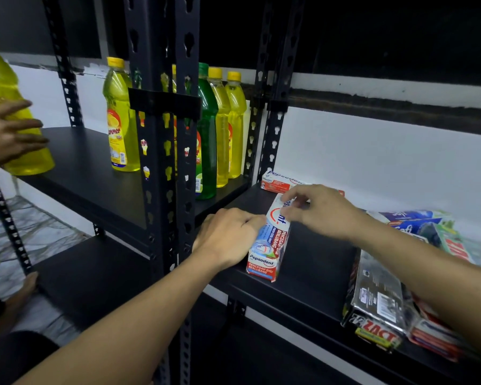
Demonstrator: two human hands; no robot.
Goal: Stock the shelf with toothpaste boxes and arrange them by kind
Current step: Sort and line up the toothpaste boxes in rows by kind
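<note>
A red, white and blue Pepsodent toothpaste box (270, 245) lies on the black shelf (314, 262), its long side running front to back. My left hand (228, 237) presses against the box's left side. My right hand (320, 212) pinches its far top end with thumb and fingers. A second Pepsodent box (281, 182) lies sideways at the back of the shelf against the white wall. At the right, a heap of other toothpaste boxes (378, 301) and packets (417, 220) covers the shelf, partly hidden by my right forearm.
The neighbouring shelf (89, 173) on the left holds yellow bottles (121, 118) and a green bottle (206, 134) of liquid soap. Another person's hand (9, 134) grips a large yellow bottle (9, 107) at the far left. Black perforated uprights (164, 162) separate the two bays.
</note>
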